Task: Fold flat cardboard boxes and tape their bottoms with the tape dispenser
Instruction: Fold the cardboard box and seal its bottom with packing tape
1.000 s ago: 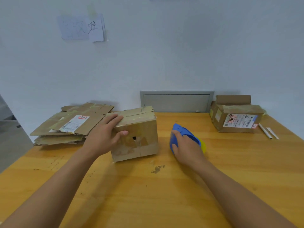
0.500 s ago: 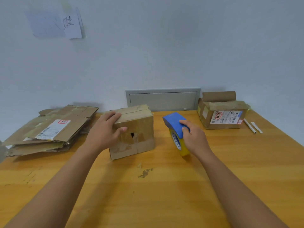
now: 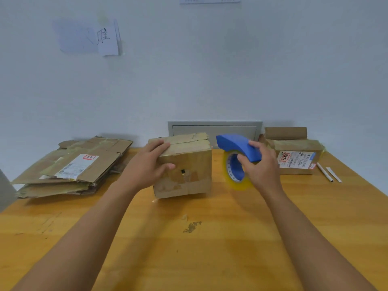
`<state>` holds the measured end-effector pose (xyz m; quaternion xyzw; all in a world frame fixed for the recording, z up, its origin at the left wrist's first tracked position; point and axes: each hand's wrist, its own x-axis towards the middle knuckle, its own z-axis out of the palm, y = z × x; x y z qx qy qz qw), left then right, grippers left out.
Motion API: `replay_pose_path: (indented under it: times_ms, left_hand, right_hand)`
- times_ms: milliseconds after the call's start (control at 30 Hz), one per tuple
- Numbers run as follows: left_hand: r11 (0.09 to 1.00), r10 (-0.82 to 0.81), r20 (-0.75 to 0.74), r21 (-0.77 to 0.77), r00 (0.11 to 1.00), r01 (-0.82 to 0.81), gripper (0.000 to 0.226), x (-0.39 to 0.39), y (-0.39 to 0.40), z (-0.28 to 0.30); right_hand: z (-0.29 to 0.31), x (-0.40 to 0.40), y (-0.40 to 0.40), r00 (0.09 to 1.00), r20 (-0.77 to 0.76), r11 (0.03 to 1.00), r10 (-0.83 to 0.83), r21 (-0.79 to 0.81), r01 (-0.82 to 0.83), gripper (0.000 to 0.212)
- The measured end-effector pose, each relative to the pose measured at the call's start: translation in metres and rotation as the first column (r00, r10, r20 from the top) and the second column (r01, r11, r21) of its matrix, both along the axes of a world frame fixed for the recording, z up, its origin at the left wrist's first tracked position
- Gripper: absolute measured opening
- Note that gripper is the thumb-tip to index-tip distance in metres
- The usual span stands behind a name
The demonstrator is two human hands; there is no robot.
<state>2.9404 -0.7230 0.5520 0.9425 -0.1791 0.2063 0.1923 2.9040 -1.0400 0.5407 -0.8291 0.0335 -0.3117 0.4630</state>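
The folded box is held down on the bench by the left hand, whose fingers lie fairly straight over the top flaps while the thumb is pressed against the near face. Just to the right of those fingers, the tape dispenser is gripped by the right hand, its fingers curled over the blue hood and the thumb hooked into the core of the yellowish roll; the dispenser appears lifted clear of the bench, near the box but apart from it. A risk is judged here: the 2 top flaps are visibly uneven, so tape could be laid crooked or off the seam if the flaps spring up once the left fingers are moved aside. The light box could also be dragged by the pull of the tape if too little pressure is kept on it. The free end of the tape and the cutting edge cannot be made out. The far side of the box is hidden. To the left of the left fingers, a stack of flat cartons is waiting; how many it holds cannot be told.
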Motion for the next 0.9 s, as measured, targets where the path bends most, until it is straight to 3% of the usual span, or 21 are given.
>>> replay_pose_path:
  times_ms: [133, 233, 467, 767, 900]
  left_hand:
    - [0.995, 0.008, -0.075, 0.098, 0.997, 0.0, 0.071, 0.009, -0.008, 0.004]
    - [0.996, -0.059, -0.113, 0.058, 0.992, 0.066, 0.07, 0.011, -0.012, -0.001]
    - [0.995, -0.096, -0.12, -0.035, 0.988, 0.092, 0.078, 0.013, -0.008, -0.01]
    - [0.998, -0.054, -0.092, -0.017, 0.994, 0.052, 0.067, 0.019, -0.009, -0.017]
    - [0.997, -0.074, -0.047, -0.003, 0.996, 0.074, 0.064, 0.018, -0.01, -0.014]
  right_hand:
    - [0.057, -0.006, 0.009, 0.986, 0.121, 0.991, 0.118, 0.051, -0.125, 0.047]
    - [0.083, -0.001, 0.019, 0.963, 0.156, 0.971, 0.219, 0.066, -0.232, 0.043]
    - [0.097, 0.041, 0.055, 0.814, 0.047, 0.806, 0.579, 0.12, -0.58, 0.03]
    - [0.1, 0.057, 0.049, 0.752, -0.159, 0.761, 0.64, 0.0, -0.648, 0.026]
    - [0.098, 0.063, 0.06, 0.79, -0.112, 0.795, 0.603, 0.002, -0.607, 0.024]
